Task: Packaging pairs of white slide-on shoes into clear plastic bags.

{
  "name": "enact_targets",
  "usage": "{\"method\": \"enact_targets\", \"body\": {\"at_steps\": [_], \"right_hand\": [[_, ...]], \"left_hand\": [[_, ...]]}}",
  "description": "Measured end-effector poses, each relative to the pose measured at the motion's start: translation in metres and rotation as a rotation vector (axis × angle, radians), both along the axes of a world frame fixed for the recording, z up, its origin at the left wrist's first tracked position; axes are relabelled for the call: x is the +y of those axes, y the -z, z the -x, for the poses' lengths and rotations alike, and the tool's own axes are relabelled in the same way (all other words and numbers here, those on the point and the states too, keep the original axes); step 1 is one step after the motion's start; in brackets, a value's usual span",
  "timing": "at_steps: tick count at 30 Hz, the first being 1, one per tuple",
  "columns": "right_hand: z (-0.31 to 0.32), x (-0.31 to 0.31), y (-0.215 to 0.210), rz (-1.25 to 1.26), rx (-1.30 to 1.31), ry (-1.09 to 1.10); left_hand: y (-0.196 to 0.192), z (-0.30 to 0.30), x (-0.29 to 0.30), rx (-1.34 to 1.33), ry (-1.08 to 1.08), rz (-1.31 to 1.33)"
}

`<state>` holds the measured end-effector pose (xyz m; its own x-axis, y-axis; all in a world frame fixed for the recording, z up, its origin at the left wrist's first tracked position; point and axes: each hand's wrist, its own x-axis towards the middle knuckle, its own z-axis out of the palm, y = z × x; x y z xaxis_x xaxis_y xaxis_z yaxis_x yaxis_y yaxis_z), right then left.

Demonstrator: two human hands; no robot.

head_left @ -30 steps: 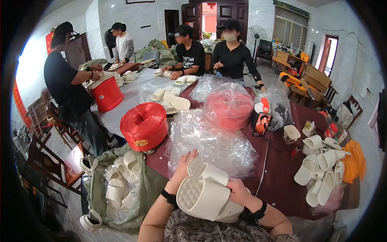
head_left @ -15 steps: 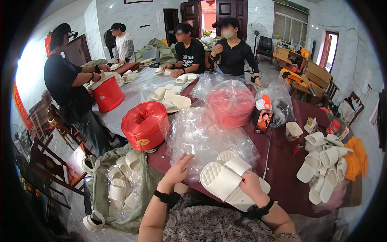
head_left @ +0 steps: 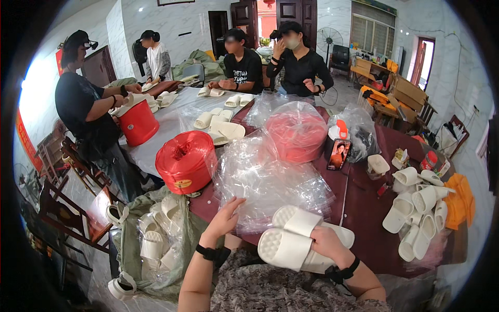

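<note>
While the right hand clasps a pair of white slippers at the near table edge, the left hand rests open-fingered on the clear plastic bags. Beyond stand a red twine spool and a bagged red spool; loose slippers lie right.

The pair of slippers is cream-white — the upturned sole bears a grid of small bumps. The plastic bags are clear and glossy. The surface is dark maroon; toward its far edge a pale grey-white cover lies over it. The twine spool is bright red, and so is the bucket. The loose slippers at the right edge are cream too, beside an orange cloth. The sack at the left edge is olive green — the wristbands are black.
</note>
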<state>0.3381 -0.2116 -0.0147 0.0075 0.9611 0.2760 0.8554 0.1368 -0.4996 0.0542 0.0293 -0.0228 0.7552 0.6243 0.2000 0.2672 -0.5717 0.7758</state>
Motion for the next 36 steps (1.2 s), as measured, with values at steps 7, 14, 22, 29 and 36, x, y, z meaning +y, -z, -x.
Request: {"method": "enact_targets", "body": {"at_steps": [7, 14, 22, 29, 36], "right_hand": [[0.006, 0.0, -0.001, 0.06, -0.104, 0.149], [0.013, -0.001, 0.006, 0.091, -0.128, 0.125], [0.013, -0.006, 0.006, 0.087, -0.143, 0.127], [0.024, 0.0, 0.006, 0.01, -0.022, 0.085], [0.024, 0.002, 0.015, -0.056, 0.013, 0.086]], "left_hand": [[-0.044, -0.019, -0.037, 0.179, -0.139, -0.665], [-0.029, -0.054, -0.048, 0.176, -0.176, -0.649], [0.009, -0.052, -0.024, 0.138, -0.152, -0.613], [-0.028, -0.054, -0.04, 0.148, -0.236, -0.314], [-0.026, -0.055, -0.045, -0.08, -0.295, -0.25]]}}
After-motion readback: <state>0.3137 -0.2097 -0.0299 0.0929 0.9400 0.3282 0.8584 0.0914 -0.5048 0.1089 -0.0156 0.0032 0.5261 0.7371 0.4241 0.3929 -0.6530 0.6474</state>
